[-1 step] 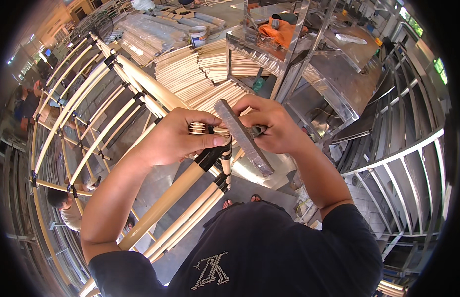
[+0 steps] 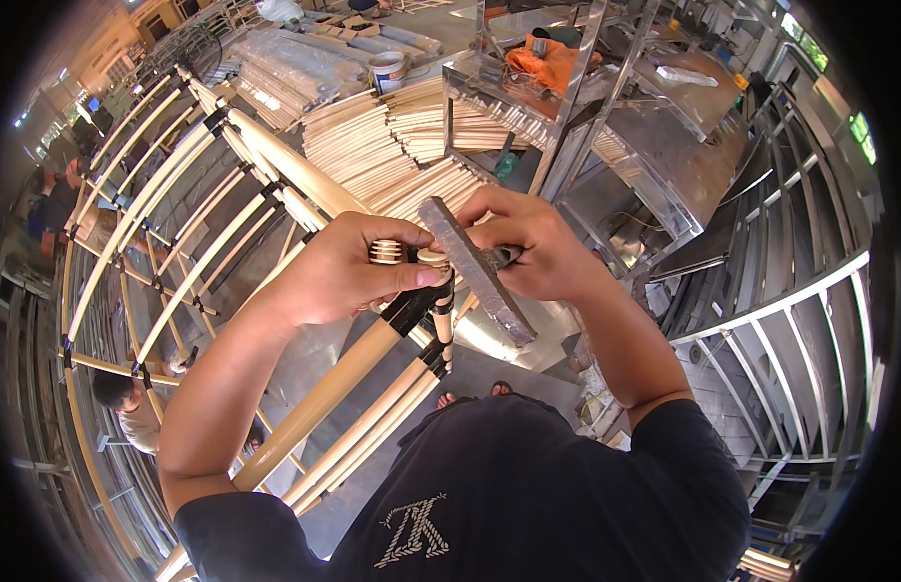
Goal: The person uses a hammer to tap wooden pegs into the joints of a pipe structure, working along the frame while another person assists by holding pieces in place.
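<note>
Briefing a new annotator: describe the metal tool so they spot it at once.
Find the big frame of pale tubes at left, then follow it to the black joint by the left hand. Just right of that, the right hand grips the metal tool. Its head is a long, flat, scuffed grey bar slanting down rightward, unlike the round, pale tubes beside it.

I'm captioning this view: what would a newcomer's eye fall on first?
First, the long grey metal hammer head slanting across the centre, its handle in the right hand. Left of it, the left hand holds a small cream-coloured ribbed plug at a cream-and-black tubular frame. Farther off, near the top, right of centre, a bright orange cloth stands out.
</note>
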Demonstrator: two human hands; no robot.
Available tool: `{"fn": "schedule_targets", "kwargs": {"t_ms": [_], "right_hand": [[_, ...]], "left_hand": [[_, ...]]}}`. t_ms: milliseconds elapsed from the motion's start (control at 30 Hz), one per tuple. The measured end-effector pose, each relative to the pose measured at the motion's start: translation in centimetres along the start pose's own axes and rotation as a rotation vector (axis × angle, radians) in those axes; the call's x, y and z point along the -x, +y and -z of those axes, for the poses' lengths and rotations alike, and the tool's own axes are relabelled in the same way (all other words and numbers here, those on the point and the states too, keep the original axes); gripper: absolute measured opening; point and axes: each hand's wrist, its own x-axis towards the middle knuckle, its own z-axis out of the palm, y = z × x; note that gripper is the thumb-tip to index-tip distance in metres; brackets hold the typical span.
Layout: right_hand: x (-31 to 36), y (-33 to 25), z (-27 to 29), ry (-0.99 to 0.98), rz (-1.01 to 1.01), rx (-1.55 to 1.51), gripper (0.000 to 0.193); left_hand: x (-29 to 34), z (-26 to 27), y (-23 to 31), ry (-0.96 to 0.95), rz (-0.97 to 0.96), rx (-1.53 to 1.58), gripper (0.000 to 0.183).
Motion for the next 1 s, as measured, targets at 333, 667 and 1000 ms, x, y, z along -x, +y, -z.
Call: {"fn": "schedule_targets", "kwargs": {"t_ms": [333, 667, 1000], "right_hand": [[0.0, -6.5, 5.3, -0.009, -0.390, -0.075, 0.038], [-0.9, -7.7, 5.8, -0.151, -0.118, 0.159, 0.041], [-2.0, -8.8, 6.0, -0.163, -0.232, 0.240, 0.043]], "left_hand": [[-0.1, -1.7, -2.2, 0.163, -0.264, 0.016, 0.034], [0.2, -1.5, -0.9, 0.183, -0.182, -0.021, 0.023], [0.1, -1.5, -1.7, 0.184, -0.151, 0.005, 0.028]]}}
